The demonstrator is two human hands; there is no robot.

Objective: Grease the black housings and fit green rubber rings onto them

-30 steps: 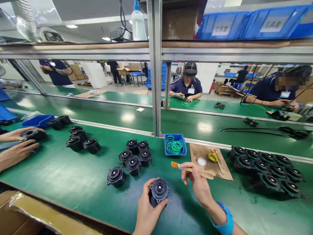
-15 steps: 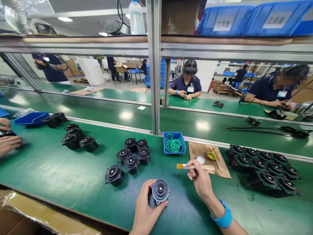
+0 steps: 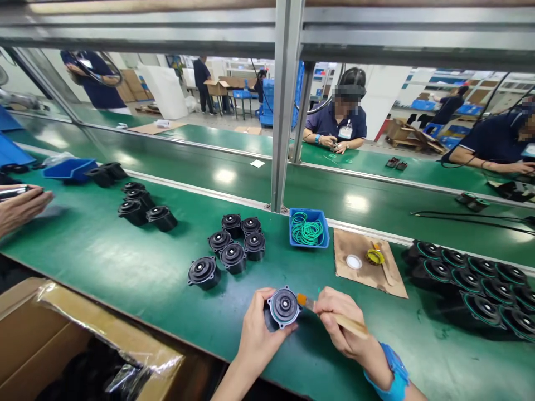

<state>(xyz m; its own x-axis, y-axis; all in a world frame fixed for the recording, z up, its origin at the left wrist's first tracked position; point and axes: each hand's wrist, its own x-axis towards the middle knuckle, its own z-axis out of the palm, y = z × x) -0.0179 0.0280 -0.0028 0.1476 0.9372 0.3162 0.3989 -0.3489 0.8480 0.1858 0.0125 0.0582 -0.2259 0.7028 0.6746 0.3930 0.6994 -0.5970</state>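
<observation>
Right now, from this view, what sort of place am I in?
Probably a factory assembly room: there's a long green workbench, groups of matching black parts around a blue tray of green rings, and people in dark shirts doing handwork across from you.

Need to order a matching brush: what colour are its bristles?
The bristles are orange, shown best in the head view.

Round black housing (image 3: pixel 285 307), green-ringed, face tilted toward the camera; wooden-handled brush (image 3: pixel 350 324), orange bristles (image 3: pixel 301 299) at the housing's edge.
</observation>
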